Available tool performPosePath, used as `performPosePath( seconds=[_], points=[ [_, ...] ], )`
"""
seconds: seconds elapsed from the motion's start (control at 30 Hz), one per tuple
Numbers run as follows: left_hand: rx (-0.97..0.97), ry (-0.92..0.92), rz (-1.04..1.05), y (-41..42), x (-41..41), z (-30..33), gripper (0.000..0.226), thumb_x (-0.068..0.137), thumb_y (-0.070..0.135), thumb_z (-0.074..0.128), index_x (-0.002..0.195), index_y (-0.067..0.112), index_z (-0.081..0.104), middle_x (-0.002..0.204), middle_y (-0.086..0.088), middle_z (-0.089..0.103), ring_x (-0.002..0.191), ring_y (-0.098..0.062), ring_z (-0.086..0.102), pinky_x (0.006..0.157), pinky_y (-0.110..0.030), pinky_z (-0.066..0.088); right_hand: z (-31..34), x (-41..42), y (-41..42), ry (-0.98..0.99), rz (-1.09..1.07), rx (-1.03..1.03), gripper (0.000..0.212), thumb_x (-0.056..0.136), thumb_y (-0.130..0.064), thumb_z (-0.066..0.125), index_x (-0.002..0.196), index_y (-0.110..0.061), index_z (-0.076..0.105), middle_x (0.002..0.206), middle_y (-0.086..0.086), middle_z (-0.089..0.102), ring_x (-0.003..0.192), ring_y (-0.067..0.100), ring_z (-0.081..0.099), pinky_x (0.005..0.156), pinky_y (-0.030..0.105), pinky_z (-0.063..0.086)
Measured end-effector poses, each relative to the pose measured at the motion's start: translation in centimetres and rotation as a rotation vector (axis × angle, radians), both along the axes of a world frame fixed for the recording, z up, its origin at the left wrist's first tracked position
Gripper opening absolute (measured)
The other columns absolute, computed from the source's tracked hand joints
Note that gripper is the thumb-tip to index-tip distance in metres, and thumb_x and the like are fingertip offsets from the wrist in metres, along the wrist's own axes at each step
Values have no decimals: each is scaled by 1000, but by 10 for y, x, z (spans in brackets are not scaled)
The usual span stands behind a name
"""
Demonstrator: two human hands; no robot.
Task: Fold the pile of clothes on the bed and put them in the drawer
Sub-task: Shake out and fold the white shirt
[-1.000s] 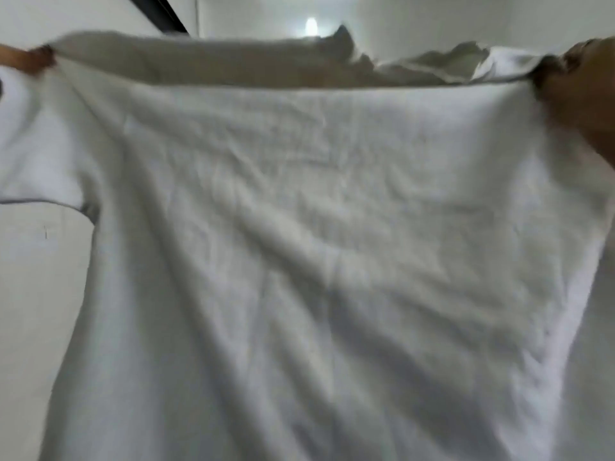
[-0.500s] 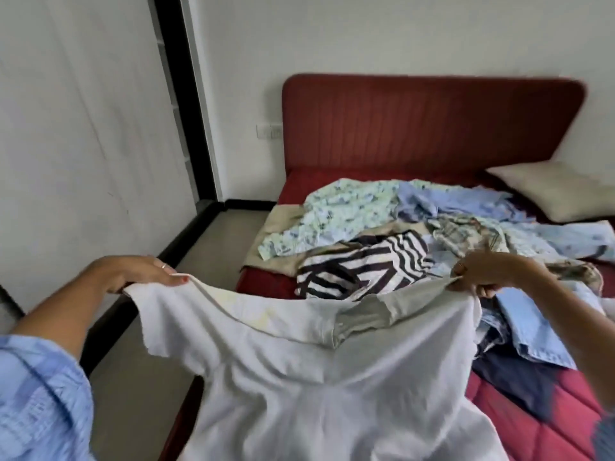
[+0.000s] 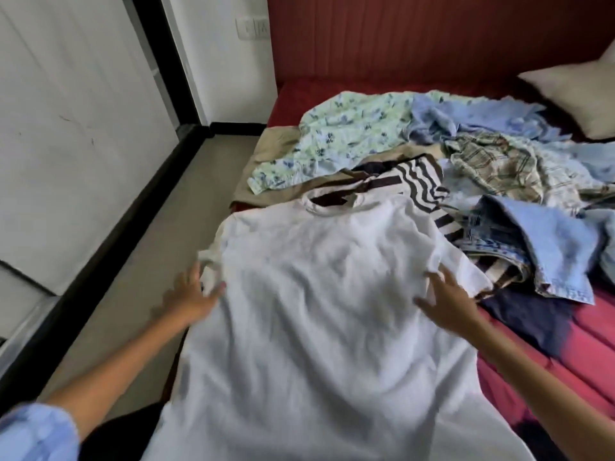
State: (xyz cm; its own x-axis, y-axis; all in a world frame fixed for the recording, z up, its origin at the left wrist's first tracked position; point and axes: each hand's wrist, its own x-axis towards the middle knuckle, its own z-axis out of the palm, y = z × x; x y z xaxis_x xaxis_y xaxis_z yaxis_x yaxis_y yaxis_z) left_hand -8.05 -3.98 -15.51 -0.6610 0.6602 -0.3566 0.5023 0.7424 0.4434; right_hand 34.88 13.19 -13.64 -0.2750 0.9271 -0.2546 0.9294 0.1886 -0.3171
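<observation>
White T-shirt (image 3: pixel 319 294) overlaps striped shirt (image 3: pixel 416 184); denim (image 3: pixel 549 247) lies just beside

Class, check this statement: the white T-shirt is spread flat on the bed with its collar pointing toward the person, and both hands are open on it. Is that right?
One detail is wrong. In the head view the white T-shirt lies on the bed with its collar pointing away from the person, toward the headboard. The rest holds: the left hand and right hand are open on it.
</observation>
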Motion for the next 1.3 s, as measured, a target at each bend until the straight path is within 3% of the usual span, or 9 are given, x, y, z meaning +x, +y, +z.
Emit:
performPosePath(
  seconds=[0.13, 0.27, 0.33, 0.47, 0.63, 0.83, 0.97, 1.1, 1.3],
  points=[
    [-158, 8, -39, -129, 80, -23, 96, 87, 64, 48, 153, 18, -5, 159, -12, 10, 145, -31, 16, 116, -42, 18, -22, 58, -103, -314, -88, -136, 77, 90, -59, 48, 150, -29, 10, 160, 10, 4, 144, 31, 22, 111, 50, 26],
    [-523, 204, -188, -206, 92, -18, 82, 84, 79, 20, 146, 26, 29, 153, 10, 29, 145, -13, 14, 118, -42, 9, 1, 93, -160, -457, -32, -49, 75, 87, -71, 35, 146, -27, 19, 137, -2, 53, 129, 16, 48, 112, 39, 24],
    [-576, 242, -234, -219, 102, -12, 73, 88, 75, 21, 137, 26, 44, 148, 13, 36, 145, -10, 15, 117, -43, 7, 12, 97, -174, -439, 10, -38, 74, 87, -71, 38, 145, -27, 23, 131, -5, 58, 129, 15, 48, 113, 38, 21],
    [-370, 299, -248, -229, 116, -5, 56, 98, 52, 36, 142, 18, 42, 144, 1, 48, 133, -17, 43, 109, -37, 32, 20, 90, -201, -352, 103, 26, 51, 93, -45, 51, 139, -34, 34, 135, -10, 52, 129, 15, 47, 109, 34, 25],
    [115, -90, 75, -237, 117, 14, 33, 95, 31, 55, 112, 3, 63, 97, -8, 68, 87, -24, 62, 72, -34, 47, 32, 104, -215, 289, -87, 132, 31, 82, 4, 64, 88, -26, 61, 96, 2, 66, 95, 28, 63, 74, 23, 37],
    [250, -365, 256, -245, 103, 65, 25, 87, 23, 69, 98, 1, 66, 84, -17, 72, 76, -32, 69, 67, -37, 53, 87, 147, -219, 448, -189, 107, 41, 82, -4, 72, 82, -44, 61, 86, 2, 62, 71, 11, 54, 58, 9, 40],
    [190, -451, 230, -256, 95, 86, 24, 83, 19, 73, 95, 0, 68, 77, -17, 73, 73, -34, 71, 65, -38, 54, 111, 174, -226, 319, -164, 86, 45, 79, -6, 76, 79, -50, 62, 86, 5, 66, 70, 10, 58, 56, 8, 43],
    [155, -479, 238, -267, 94, 80, 27, 82, 20, 73, 99, 1, 67, 83, -19, 74, 81, -37, 70, 78, -46, 55, 103, 193, -228, 47, -157, -3, 59, 71, -8, 83, 75, -61, 58, 80, 5, 64, 72, 20, 58, 67, 33, 43],
    [230, -441, 201, -268, 106, 55, 20, 86, 21, 71, 99, 8, 66, 91, -13, 72, 83, -30, 68, 74, -38, 54, 99, 172, -217, -319, 28, -137, 34, 65, -2, 84, 73, -23, 59, 64, 1, 56, 63, 24, 54, 65, 32, 41]
  ],
)
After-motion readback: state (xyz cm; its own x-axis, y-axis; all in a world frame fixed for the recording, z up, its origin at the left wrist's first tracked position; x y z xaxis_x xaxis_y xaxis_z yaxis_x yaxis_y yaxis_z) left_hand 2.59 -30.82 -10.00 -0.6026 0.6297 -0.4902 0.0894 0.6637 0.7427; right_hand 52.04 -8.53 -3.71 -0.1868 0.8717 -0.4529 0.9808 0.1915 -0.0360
